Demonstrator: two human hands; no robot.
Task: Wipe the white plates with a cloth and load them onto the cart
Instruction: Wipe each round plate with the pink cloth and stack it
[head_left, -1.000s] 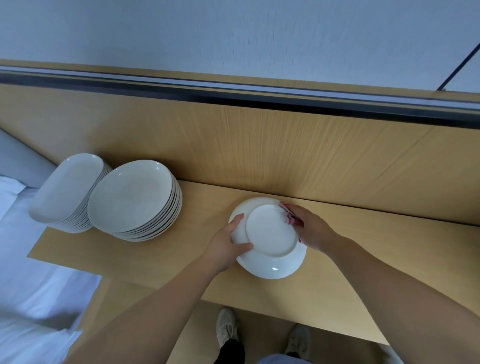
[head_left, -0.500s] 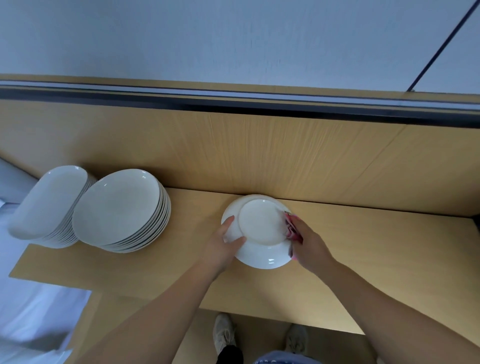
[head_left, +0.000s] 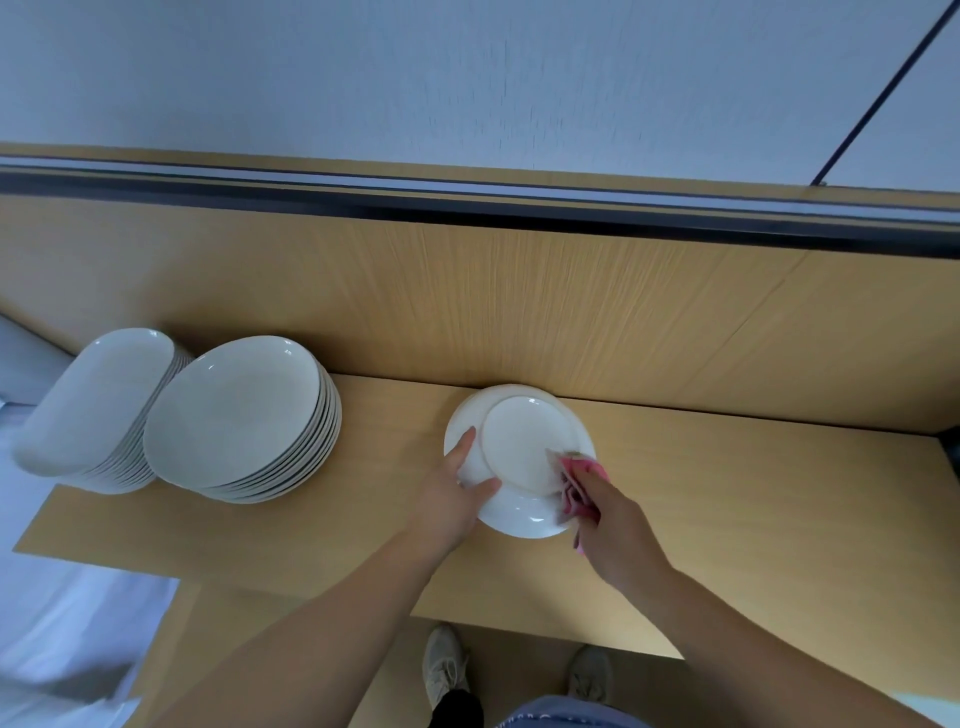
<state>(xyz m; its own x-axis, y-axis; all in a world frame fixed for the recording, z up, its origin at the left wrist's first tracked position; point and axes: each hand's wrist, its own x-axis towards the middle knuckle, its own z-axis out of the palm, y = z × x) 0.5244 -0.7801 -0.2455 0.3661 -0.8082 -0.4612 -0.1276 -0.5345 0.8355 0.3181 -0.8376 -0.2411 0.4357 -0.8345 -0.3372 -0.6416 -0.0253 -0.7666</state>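
Hiding plate (head_left: 519, 449) rim: cloth (head_left: 577, 488), right hand (head_left: 617, 538).

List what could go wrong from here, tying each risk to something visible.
1. The left hand grips the upturned plate only at its left rim. Pressure from the cloth in the right hand at the opposite edge could tip it or make it slip.
2. The oval stack sits at the table's left corner and may overhang, so a knock could topple it.
3. The round stack stands close beside it, so a reach could bump either.
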